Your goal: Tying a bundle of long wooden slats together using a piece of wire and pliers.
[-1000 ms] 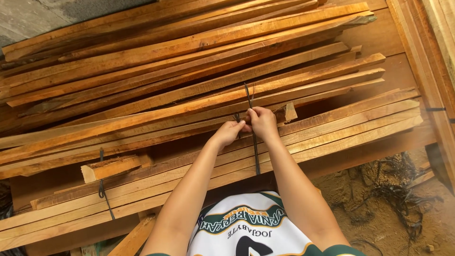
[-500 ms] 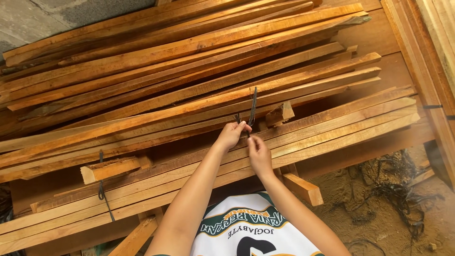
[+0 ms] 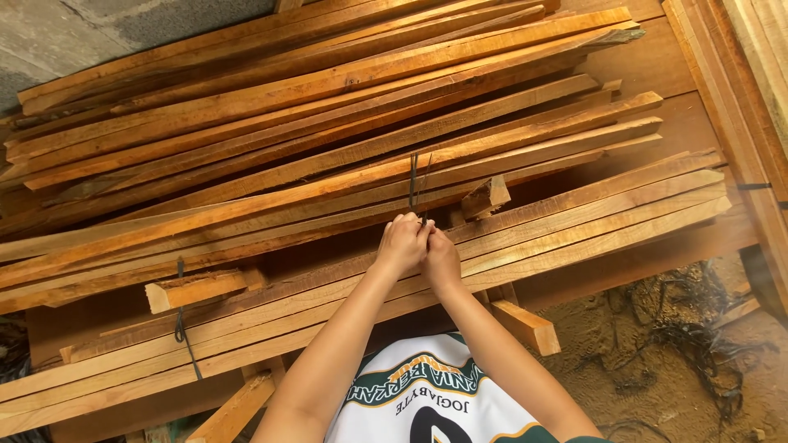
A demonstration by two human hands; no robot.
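Both hands meet over the middle of the wood stack: the left hand [image 3: 400, 244] and the right hand [image 3: 442, 256] press together, fingers curled and clenched around the lower ends of a dark thin binding strap [image 3: 413, 182]. Its two strands rise from between the knuckles and run up and over the bundle of long wooden slats [image 3: 345, 184], lying close to each other and crossing the top slat. Whether the ends are twisted or knotted inside the grip cannot be told, since the fingers hide them.

As a judgement of progress, the strap already circles this bundle and looks pulled fairly straight, so the wrapping seems done and the fastening of the ends is what remains. A second dark strap [image 3: 184, 330] hangs around the lower slats [image 3: 574, 215] well to the left, with loose tails dangling, which suggests that tie is already made.

Both forearms reach straight forward and up from the body, roughly parallel and converging at the wrists, the left slightly higher, palms turned inward toward each other.

A short wooden block [image 3: 486, 197] sits just beside the hands on the right, wedged between the layers, and another spacer block [image 3: 195, 289] juts out at the left. Below the stack, a stub of timber [image 3: 525, 325] points toward the sandy ground [image 3: 648, 361], where tangled dark strands lie.
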